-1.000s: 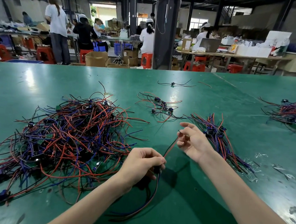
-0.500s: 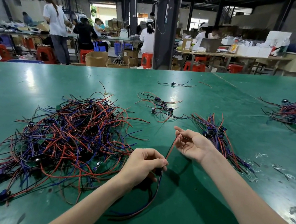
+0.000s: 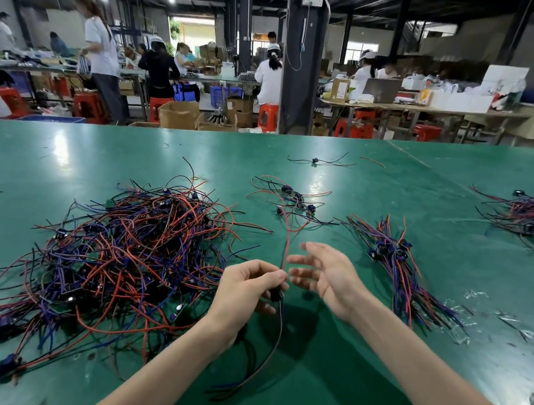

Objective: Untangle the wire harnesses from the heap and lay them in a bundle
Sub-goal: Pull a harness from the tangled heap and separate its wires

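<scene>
Green table [image 3: 315,403] surface is seen across the whole work area. The heap [image 3: 120,249] of tangled red, blue and black wires lies to the left. The bundle [image 3: 397,270] of sorted harnesses lies to the right and slightly farther away, well apart from the heap.

One harness [image 3: 277,335] is held between the two, clear of the heap. It is pinched by the left hand [image 3: 245,291] at or just above its black connector [image 3: 276,295]. Its red wire [image 3: 287,240] rises toward the far side, and its dark wires trail down toward the near edge, so its long axis runs near to far.

The bundle is set at a slant, with the connectors grouped at its far end and the wire tails spread toward the near right. It lies to the right of the held harness. The right hand [image 3: 327,279] is the nearer hand to it.

The right hand is released, with fingers spread and palm turned left, just beside the red wire. It is blurred, and contact with the wire cannot be confirmed. Nothing is grasped by it.

The next move is judged to be a carry to the right, with the harness turned to match the slant of the bundle.
</scene>
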